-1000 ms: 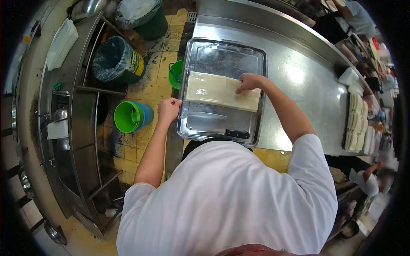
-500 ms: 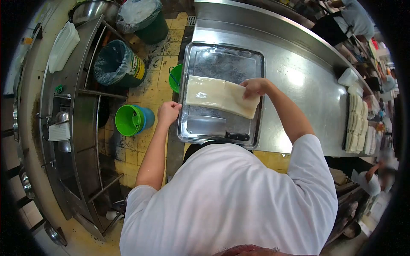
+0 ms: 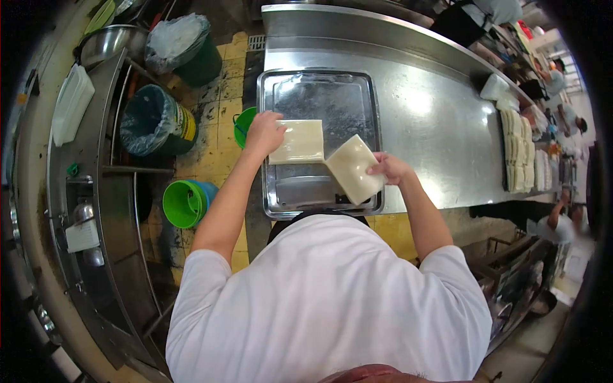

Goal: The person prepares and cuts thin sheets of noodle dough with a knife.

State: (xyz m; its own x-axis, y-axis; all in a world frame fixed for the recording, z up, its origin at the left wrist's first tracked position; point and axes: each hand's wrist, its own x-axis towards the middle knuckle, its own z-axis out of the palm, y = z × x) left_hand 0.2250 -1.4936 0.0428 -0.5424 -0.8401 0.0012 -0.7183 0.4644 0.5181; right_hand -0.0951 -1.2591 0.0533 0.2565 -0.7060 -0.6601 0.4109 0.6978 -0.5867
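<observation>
steel counter [image 3: 440, 150]; yellow label [image 3: 186, 125] illegible; right hand [image 3: 391, 168] holds pale slab [image 3: 352, 167].

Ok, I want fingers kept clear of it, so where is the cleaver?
In the head view, the cleaver lies near the body-side edge of the metal tray, its handle partly hidden by the pale slab in the right hand.

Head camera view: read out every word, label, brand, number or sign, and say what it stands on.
No text is legible.
Yellow label on the lined green bin: marks too small and blurred to read.
Pale slab in the right hand: no lettering visible.
</observation>
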